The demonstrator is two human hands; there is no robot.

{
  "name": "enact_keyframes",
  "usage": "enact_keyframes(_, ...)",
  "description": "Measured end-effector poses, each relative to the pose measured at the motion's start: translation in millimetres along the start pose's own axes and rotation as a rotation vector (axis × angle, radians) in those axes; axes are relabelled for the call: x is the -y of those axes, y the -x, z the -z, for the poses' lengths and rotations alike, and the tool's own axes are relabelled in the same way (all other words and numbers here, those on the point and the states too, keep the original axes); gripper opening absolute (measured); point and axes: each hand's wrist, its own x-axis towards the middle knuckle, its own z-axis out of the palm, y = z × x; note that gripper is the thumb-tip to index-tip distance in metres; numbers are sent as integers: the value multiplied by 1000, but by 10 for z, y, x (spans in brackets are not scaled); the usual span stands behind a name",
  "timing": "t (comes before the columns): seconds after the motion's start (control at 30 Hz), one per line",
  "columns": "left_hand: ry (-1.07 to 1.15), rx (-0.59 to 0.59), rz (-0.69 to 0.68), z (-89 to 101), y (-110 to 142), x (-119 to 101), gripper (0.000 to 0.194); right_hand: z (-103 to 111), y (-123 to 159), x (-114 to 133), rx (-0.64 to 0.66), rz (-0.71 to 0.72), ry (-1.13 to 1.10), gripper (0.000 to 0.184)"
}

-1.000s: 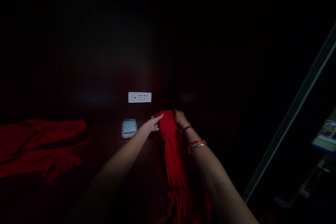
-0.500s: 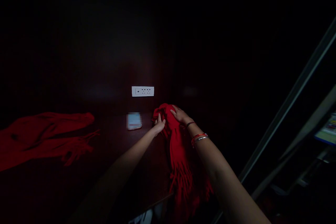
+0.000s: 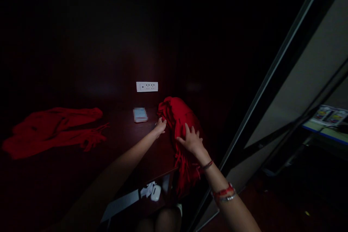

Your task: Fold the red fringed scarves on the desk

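A red fringed scarf point(image 3: 182, 110) lies bunched at the right end of the dark tabletop, its tassels hanging down over the front edge. At its left side is my left hand point(image 3: 160, 127), fingers curled together against a small fold of the cloth. Over the middle of the scarf, my right hand point(image 3: 192, 140) is open with fingers spread, palm down; whether it touches the cloth is hard to tell. A second red fringed scarf point(image 3: 57, 130) is spread loosely on the left of the table.
Behind the left hand lies a phone point(image 3: 140, 115) with a blurred screen, below a white wall socket point(image 3: 147, 86). An open compartment under the tabletop holds a white earbud case point(image 3: 155, 193) and crumpled paper point(image 3: 147, 189). A metal-edged frame point(image 3: 261, 105) slants up at right, with a shelf point(image 3: 326, 130) beyond.
Both hands were on the scarf's top end. My right hand has come back toward me with fingers spread; my left has lowered slightly and curled. The view has shifted, showing more compartment and shelf.
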Motion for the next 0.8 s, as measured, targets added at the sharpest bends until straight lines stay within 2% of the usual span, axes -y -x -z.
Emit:
enact_keyframes(0.07, 13, 122, 51, -68, 179, 32, 33, -180, 284, -75, 45, 53, 91, 67)
enact_keyframes(0.13, 24, 246, 87, -145, 322, 41, 30, -263, 423, -139, 2, 126, 164, 48)
enact_keyframes(0.2, 33, 333, 108, -220, 420, 25, 26, -232, 452, -186, -45, 166, 204, 31)
enact_keyframes(0.3, 37, 396, 124, -305, 497, -6, 20, -76, 427, -226, -98, 179, 246, 27)
enact_keyframes(0.37, 15, 392, 128, -323, 523, 4, 21, 3, 426, -237, -98, 208, 269, 26)
enact_keyframes(0.43, -19, 363, 133, -299, 540, 55, 25, 32, 442, -234, 6, 249, 255, 26)
enact_keyframes(0.53, -57, 315, 137, -186, 545, 188, 27, 35, 457, -181, 167, 222, 205, 41)
enact_keyframes(0.6, -80, 286, 126, -72, 533, 286, 28, 53, 440, -99, 115, 153, 217, 46)
enact_keyframes(0.67, -108, 246, 97, 69, 511, 377, 30, 82, 403, 26, 0, 118, 245, 43)
enact_keyframes(0.73, -144, 190, 52, 246, 489, 465, 30, 90, 351, 195, -74, 150, 246, 38)
enact_keyframes(0.8, -175, 127, -1, 479, 474, 572, 29, 44, 289, 405, -64, 220, 219, 36)
